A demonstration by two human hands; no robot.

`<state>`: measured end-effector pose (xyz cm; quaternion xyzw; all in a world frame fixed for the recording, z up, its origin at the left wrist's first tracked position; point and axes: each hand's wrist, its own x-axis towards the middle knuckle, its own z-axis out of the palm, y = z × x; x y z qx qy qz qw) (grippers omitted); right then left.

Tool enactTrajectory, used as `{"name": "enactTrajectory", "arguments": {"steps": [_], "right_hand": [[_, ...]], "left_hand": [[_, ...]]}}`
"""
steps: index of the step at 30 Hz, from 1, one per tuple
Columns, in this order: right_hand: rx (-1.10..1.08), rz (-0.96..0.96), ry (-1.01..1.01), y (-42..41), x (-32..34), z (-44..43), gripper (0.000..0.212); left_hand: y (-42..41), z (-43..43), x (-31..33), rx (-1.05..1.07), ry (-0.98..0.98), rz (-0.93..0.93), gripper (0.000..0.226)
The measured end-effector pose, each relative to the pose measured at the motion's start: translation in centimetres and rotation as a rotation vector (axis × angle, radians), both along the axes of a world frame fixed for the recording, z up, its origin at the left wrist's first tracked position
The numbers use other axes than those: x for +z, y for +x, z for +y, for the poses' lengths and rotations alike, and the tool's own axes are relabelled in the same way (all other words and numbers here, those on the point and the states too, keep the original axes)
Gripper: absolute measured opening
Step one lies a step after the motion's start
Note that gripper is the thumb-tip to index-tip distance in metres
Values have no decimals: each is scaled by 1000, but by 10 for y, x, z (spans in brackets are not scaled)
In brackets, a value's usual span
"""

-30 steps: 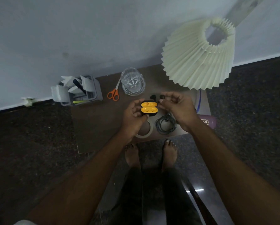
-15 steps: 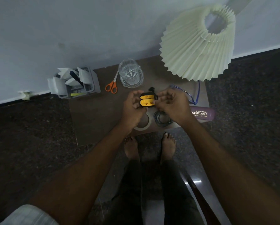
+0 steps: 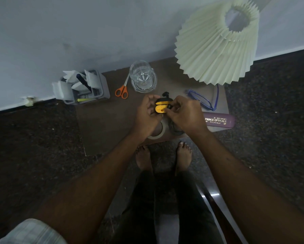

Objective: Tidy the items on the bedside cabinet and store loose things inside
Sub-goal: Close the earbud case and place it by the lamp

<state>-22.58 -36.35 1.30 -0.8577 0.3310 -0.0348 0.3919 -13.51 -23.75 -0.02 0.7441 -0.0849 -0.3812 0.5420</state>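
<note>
Earbud case (image 3: 162,108): black shell, yellow lining, lid open, held over the middle of the surface (image 3: 103,124) between both hands.
Left hand (image 3: 148,115): fingers curled round the case from its left side.
Right hand (image 3: 184,115): fingertips pinch a small black piece (image 3: 169,106) at the case's right edge; on my feed I cannot make out what it is.

Surface, brown top of the bedside cabinet, as I read it from left to right:
- grey desk organiser (image 3: 95,85), back left corner, holding white papers and pens;
- orange-handled scissors (image 3: 122,90), lying flat just beside the glass;
- clear glass tumbler (image 3: 143,76), upright, near the wall;
- small black item (image 3: 165,94), just behind the hands, too small to name;
- roll of tape (image 3: 158,133) and coiled dark cable (image 3: 176,132), side by side at the front edge, partly under the hands;
- blue-framed glasses (image 3: 202,99), right of the hands;
- purple spectacle case (image 3: 218,121), printed PRINCE OPTICALS, at the front right corner;
- pleated cream lampshade (image 3: 216,43), over the back right corner.

Room: pale wall (image 3: 59,32) behind; dark speckled floor (image 3: 33,138) on both sides; bare feet (image 3: 144,157) at the front of the cabinet.
</note>
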Motion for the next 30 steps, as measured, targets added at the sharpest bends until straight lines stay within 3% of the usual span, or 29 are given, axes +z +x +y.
{"name": "enactTrajectory", "arguments": {"steps": [7,12,15,18,22,27,30], "right_hand": [[-26,27,54,2,-1,0,20],[-581,-159,758,1,-4,-12,19],[-663,-183,835,-2,-10,-23,19],[-605,-146,778,2,-19,-30,14],[-419,-12,533,21,-34,-33,10],[-182,146,256,44,-42,-29,21],[-115,206,220,51,-47,-29,24]], "left_hand": [[1,-1,-1,47,-20,45,55],[2,3,-7,74,25,70,57],[4,6,-9,80,41,82,56],[4,9,-8,86,73,93,55],[4,14,-8,88,109,88,56],[6,20,-11,73,127,85,57],[6,23,-13,61,137,89,58]]}}
